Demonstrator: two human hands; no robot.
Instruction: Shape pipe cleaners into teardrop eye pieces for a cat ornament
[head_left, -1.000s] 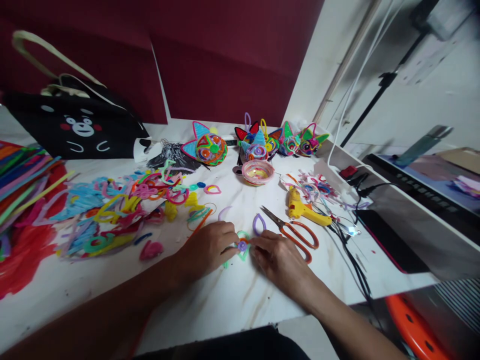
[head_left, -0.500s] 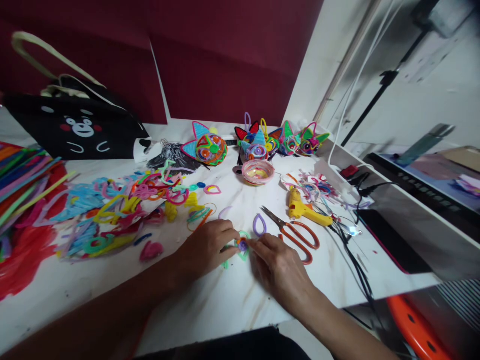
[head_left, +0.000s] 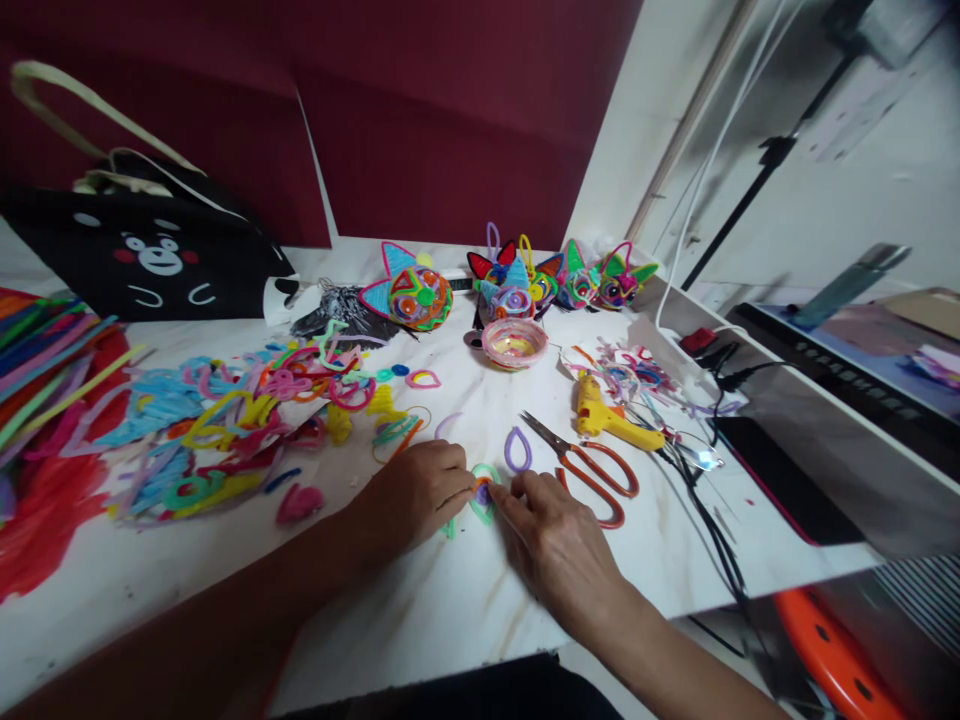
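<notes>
On the white marble-patterned table (head_left: 420, 620), a small green loop with an orange and purple coil (head_left: 483, 494) inside lies between my hands. My left hand (head_left: 416, 495) is closed at its left side, the fingertips pinching the orange piece. From the right, my right hand (head_left: 559, 530) has its closed fingertips against the coil's edge. Just beyond them lies a purple teardrop loop (head_left: 517, 450). Scissors with orange handles (head_left: 600, 470) rest to the right of it, blades partly open. A green scrap (head_left: 448, 527) shows beside my left fingers.
Yellow glue gun (head_left: 615, 425), cables and a black phone (head_left: 784, 480) lie right. Coloured pipe-cleaner pieces (head_left: 225, 420) cover the left side. Behind stand a small bowl (head_left: 515, 343), several cat-like figures (head_left: 421, 295) and a black bag (head_left: 150, 260).
The fingers have shifted slightly around the coil, and more of the green loop shows. The view has moved slightly; the other objects stay in place.
</notes>
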